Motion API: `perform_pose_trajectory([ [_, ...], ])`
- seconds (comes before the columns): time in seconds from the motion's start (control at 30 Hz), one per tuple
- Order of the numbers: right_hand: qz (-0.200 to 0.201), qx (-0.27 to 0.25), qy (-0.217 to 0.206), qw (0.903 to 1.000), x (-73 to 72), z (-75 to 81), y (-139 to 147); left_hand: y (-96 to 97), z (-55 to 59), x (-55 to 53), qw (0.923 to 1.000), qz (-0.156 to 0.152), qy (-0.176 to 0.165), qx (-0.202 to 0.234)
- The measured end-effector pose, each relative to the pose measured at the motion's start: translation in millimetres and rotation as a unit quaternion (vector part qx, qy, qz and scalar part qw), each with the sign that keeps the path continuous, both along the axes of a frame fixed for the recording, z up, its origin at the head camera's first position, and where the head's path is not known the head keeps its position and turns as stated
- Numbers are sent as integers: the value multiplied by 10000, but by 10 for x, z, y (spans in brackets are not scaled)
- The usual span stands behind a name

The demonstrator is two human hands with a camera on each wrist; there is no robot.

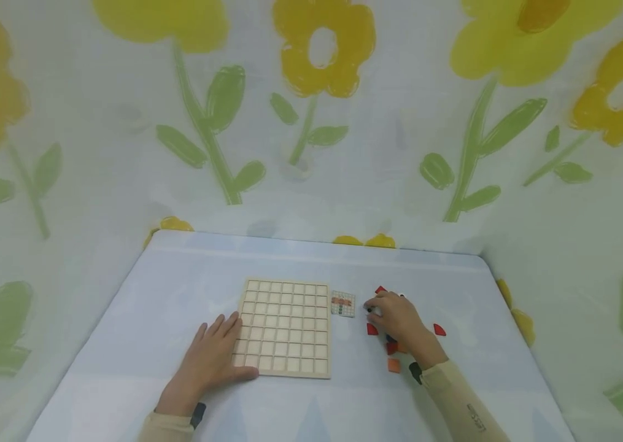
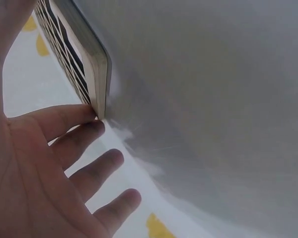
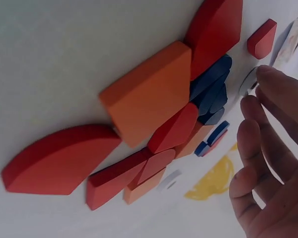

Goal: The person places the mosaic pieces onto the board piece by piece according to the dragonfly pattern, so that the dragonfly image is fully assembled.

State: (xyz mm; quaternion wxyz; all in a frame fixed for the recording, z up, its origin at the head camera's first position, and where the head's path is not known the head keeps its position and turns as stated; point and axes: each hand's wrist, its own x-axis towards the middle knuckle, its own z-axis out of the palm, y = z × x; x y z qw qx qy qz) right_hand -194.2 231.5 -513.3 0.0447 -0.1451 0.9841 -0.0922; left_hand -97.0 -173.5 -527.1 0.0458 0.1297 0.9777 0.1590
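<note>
At the left side of a wooden grid board [image 1: 288, 328] my left hand [image 1: 208, 356] lies with fingers spread, the thumb along its near edge. In the left wrist view its fingertips touch the board's corner [image 2: 100, 91]. My right hand [image 1: 399, 316] pinches a small whitish round piece [image 3: 247, 83] with a dark spot, partly hidden by the fingers. Beneath and beside that hand lie loose flat pieces: a large orange square [image 3: 149, 94], a red quarter-round piece [image 3: 59, 158], dark blue pieces [image 3: 208, 84] and several more red ones. A small pattern card [image 1: 342, 303] lies between board and pieces.
A light table [image 1: 189, 270] bears everything, with a flower-printed cloth [image 1: 377, 147] rising behind and at the sides. One red piece [image 1: 440, 329] lies apart on the right. Another whitish piece [image 3: 170, 180] with a dark mark lies beyond the orange and red ones.
</note>
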Motion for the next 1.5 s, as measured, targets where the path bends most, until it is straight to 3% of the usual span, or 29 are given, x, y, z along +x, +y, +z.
perform_pose_trajectory([
  [0.33,-185,26,-282,9994,-1,-15,55,70,-10,-44,10000,-78,15,-21],
  [0.53,-49,-239,114,9996,14,52,-55,92,13,-43,9999,-14,-131,-58],
  [0.7,385,-803,805,9928,-6,97,-271,103,41,-30,9997,47,-217,-42],
  [1.0,433,-1744,1260,9756,-54,86,-766,114,70,-13,9995,72,-324,8],
  [1.17,762,-1966,1576,9647,-89,58,-1039,99,65,-11,9994,86,-323,-11],
  [1.37,1235,-1941,1598,9600,-175,24,-1324,76,75,-5,9995,93,-287,-64],
  [1.5,1425,-1843,1281,9640,-228,16,-1477,74,94,-4,9996,80,-271,-59],
])
